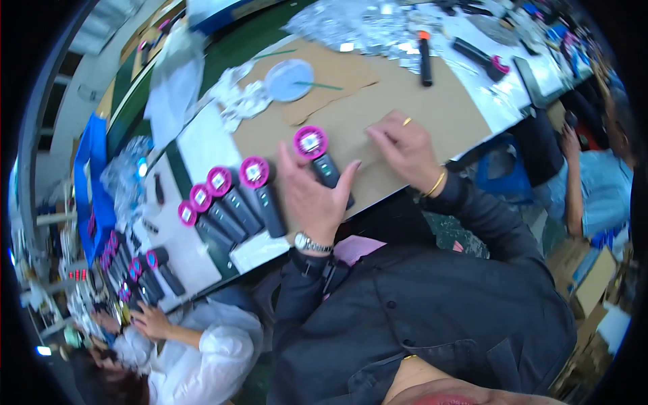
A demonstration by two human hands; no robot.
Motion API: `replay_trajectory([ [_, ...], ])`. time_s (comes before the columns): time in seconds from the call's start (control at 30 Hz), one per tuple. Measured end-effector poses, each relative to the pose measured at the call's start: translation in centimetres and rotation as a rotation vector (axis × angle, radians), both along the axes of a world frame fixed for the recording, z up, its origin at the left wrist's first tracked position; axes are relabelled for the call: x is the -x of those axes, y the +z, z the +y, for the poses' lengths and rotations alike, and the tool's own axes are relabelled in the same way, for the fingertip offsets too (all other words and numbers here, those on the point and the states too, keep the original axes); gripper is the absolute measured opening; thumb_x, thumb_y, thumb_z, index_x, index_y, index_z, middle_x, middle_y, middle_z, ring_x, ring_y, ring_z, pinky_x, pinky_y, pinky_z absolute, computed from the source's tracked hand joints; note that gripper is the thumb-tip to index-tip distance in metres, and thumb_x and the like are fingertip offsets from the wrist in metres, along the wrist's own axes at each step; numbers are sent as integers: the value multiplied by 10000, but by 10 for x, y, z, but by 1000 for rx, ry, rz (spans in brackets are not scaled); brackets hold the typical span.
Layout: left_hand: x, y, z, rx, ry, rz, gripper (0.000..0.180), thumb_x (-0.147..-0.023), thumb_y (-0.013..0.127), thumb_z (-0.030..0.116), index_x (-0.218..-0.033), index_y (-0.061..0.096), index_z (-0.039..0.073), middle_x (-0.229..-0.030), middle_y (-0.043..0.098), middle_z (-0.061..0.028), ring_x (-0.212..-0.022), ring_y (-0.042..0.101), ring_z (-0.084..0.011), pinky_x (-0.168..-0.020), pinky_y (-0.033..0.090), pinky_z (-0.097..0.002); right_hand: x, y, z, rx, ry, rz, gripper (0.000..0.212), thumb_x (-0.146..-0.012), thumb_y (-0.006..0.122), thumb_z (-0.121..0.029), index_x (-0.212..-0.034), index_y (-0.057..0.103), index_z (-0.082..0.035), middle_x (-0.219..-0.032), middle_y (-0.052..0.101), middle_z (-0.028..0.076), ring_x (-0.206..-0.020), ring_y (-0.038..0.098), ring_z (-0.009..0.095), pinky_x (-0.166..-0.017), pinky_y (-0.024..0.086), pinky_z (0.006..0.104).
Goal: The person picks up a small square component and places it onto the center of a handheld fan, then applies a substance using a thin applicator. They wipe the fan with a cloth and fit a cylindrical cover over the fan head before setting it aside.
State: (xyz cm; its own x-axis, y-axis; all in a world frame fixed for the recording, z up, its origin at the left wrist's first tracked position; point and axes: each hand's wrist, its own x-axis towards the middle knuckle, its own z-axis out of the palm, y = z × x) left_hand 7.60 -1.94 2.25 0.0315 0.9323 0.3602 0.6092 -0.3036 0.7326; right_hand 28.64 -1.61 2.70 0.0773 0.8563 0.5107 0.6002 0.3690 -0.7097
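Observation:
Beneath the spread thumb of my left hand [314, 199] lies a dark-handled device [327, 169] with a round magenta head and small green lights or marks on its handle. The fingers of that hand are stretched out, not wrapped round the handle. My right hand [405, 145] is raised to the right of it, its thumb and fingers drawn together. Whatever may be between those fingertips is too small to tell. Left of my left hand, several matching devices [256, 189] lie in a slanted row, magenta heads pointing away from me.
Brown cardboard [445, 115] covers the work surface. Farther off are a round translucent lid [289, 79], crumpled white plastic [239, 98], a black tool with an orange end [424, 61] and a heap of silvery bags [358, 27]. A co-worker in white [202, 344] handles similar devices at lower left.

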Motion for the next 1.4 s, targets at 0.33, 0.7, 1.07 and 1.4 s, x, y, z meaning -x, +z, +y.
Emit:
replay_trajectory([
  [0.33,12,5,-11,-153,49,215,1011,-885,808,109,-1693,216,-26,-1550,418,-312,-1403,447,-520,-1160,411,-578,8,-33,-14,-76,-68,53,150,-965,773,-2,-1113,794,-17,-868,669,88,-712,621,203,-641,483,334],
  [0.7,51,8,-31,-101,283,428,1088,-879,858,232,-1724,207,22,-1667,334,-294,-1511,339,-552,-1210,317,-653,13,-30,-18,-27,9,54,170,-988,766,20,-1153,795,-12,-842,609,37,-672,510,95,-596,404,257],
  [1.07,72,-13,-34,157,449,669,1055,-996,673,634,-1758,218,65,-1803,201,-261,-1619,70,-653,-1145,63,-918,13,-30,-18,-29,4,18,191,-990,764,20,-1176,794,-9,-834,585,27,-671,501,91,-591,395,254],
  [1.4,88,-14,-14,161,528,710,1000,-986,658,624,-1745,284,91,-1812,224,-198,-1611,111,-648,-1100,98,-954,10,-35,-20,-33,6,14,190,-997,759,20,-1183,789,-6,-837,576,22,-677,483,93,-591,383,252],
])
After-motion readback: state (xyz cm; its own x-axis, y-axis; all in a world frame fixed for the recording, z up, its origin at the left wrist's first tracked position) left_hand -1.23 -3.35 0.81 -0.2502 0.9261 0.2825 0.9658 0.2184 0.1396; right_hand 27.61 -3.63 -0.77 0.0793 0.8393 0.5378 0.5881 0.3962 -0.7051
